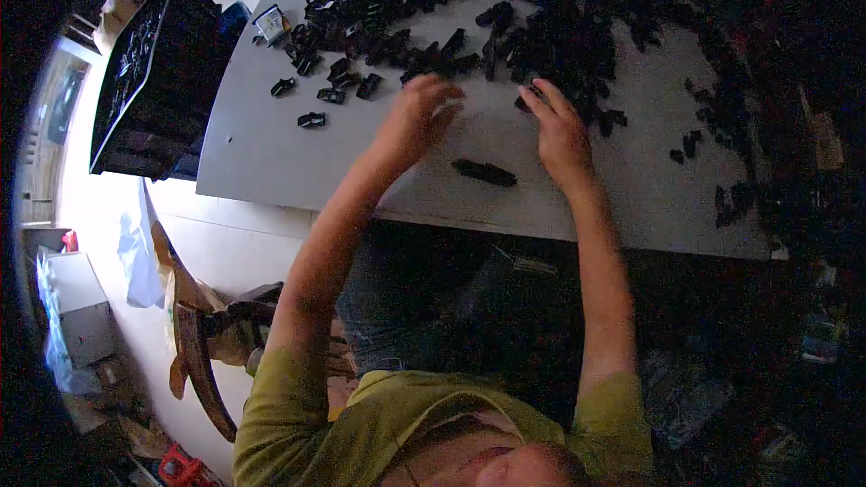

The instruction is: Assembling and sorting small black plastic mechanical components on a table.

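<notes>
Both of my hands reach over the grey-white table, close to the front of a heap of small black plastic parts (577, 45). My left hand (426, 117) has bent fingers, smeared by motion, beside the near edge of the heap; whether anything is in them I cannot tell. My right hand (564, 131) stretches its fingers forward and apart, with the fingertips beside a dark part at the heap's edge. Between my forearms, a longer dark piece (484, 172) lies alone near the table's front edge.
The table (271, 153) has a curved far rim. Several loose black parts (311, 119) lie to the left, near a small pale packet (271, 24). A large black crate (162, 81) stands left of the table. Low on the left are a wooden chair (194, 352) and a grey box (81, 307).
</notes>
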Action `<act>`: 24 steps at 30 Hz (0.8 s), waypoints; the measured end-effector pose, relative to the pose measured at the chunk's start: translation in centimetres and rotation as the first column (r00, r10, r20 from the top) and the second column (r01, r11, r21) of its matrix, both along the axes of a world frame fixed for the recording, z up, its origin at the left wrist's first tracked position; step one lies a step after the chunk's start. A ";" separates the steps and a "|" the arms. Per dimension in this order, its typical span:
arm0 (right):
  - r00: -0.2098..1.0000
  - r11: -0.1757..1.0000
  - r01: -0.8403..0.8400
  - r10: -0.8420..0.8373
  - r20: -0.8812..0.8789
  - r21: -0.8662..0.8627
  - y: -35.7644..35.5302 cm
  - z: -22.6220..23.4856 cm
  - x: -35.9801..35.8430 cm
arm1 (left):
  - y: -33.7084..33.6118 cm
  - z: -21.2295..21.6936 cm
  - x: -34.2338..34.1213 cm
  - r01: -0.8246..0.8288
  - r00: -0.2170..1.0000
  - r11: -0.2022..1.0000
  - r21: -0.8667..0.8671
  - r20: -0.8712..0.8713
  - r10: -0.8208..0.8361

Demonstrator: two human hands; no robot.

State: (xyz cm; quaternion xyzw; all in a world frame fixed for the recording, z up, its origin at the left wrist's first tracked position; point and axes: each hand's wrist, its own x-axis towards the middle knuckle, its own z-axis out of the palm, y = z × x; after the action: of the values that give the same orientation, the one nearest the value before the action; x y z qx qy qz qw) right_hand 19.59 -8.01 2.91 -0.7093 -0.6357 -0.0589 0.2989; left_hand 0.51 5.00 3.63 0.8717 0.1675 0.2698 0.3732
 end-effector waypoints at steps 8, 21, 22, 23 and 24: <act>0.979 0.999 0.033 -0.030 -0.199 0.010 0.1 -0.5 -2.4 | 3.9 -2.0 2.8 -0.311 0.950 0.939 0.148 0.017 0.312; 0.980 0.985 0.168 -0.162 -0.111 0.044 -0.8 -1.0 -2.6 | -0.4 -2.4 0.4 -0.039 0.996 0.909 -0.416 0.062 0.071; 0.981 0.985 0.166 -0.160 -0.108 0.048 -0.8 -0.7 -2.6 | 0.0 -2.4 0.2 0.001 0.999 0.953 -0.302 0.036 0.011; 0.961 0.987 0.142 -0.120 -0.247 0.072 -0.9 -0.4 -2.6 | 0.2 -2.3 0.2 0.045 0.999 0.982 -0.184 0.002 -0.046; 0.922 0.988 0.120 -0.074 -0.381 0.099 -1.0 -0.1 -2.6 | 0.4 -2.0 0.2 0.045 0.999 0.982 -0.181 0.006 -0.044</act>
State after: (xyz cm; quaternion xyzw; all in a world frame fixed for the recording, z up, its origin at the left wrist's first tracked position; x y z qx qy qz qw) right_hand 16.97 -8.99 2.79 -0.7188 -0.5260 0.0250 0.4540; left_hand 0.75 5.39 1.60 0.8374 0.1714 0.2460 0.4569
